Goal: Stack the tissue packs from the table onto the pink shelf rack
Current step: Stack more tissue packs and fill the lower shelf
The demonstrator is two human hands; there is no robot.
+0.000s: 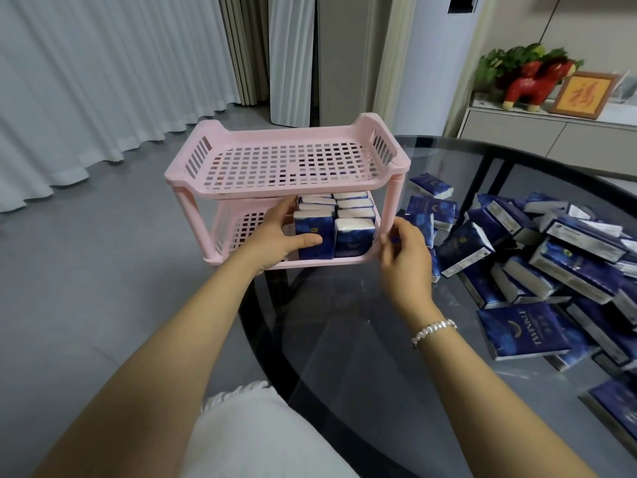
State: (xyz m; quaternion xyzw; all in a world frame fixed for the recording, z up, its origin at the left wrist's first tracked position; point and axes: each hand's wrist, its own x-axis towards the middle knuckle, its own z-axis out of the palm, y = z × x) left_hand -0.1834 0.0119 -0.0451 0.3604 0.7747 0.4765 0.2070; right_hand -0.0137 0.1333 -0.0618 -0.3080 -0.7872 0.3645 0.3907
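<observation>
I've got the pink two-tier plastic rack (286, 188) at centre frame, on the edge of the round smoked-glass table (344, 322). Its grid-holed top tier is bare; upright blue tissue packs (336, 215) fill the right of the lower tier. My left hand (279, 232) grips the front-left pack (314, 236), thumb across its glossy face. My right hand (403, 250) hovers beside the rack, fingers loosely curled, holding nothing. Loose packs (551, 263) pile up mid-right.

The pink shelf rack (286, 163) is matt perforated plastic; the surface (344, 315) beneath it is smooth, glossy dark glass; the tissue packs (568, 263) beside it wear shiny film.
</observation>
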